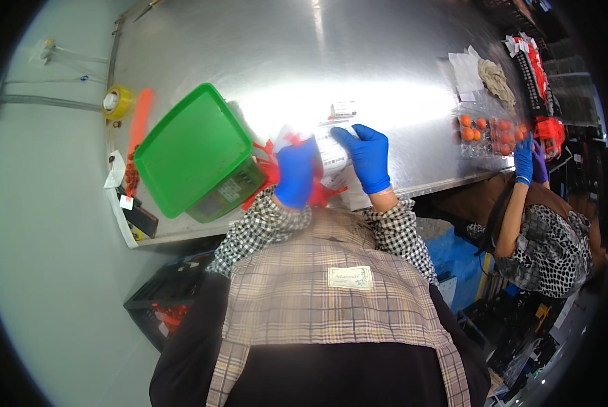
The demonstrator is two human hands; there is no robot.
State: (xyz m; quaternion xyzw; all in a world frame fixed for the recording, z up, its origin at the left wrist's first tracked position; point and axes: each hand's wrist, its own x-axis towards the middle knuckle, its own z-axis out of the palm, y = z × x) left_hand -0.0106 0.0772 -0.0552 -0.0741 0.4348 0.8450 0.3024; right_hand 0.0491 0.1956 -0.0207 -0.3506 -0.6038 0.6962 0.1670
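My right hand (365, 156), in a blue glove, pinches a strip of white printed labels (332, 150) between thumb and fingers over the metal table. Close beside it on the left, my left hand (295, 173), also blue-gloved, is smeared by motion, so its fingers cannot be made out. Red net-like strips (269, 167) lie around and under the left hand. A small white printed label piece (343, 109) rests on the table just beyond my hands. To the left of my left hand stands a clear tub with a green lid (194, 150).
Along the left edge are a tape roll (117, 102) and a long orange-red net strip (140, 125). At right, a co-worker's gloved hands (526, 161) touch clear packs of orange-red round produce (473, 129). A beige cloth (496, 83) lies behind. A black crate (156, 293) stands below left.
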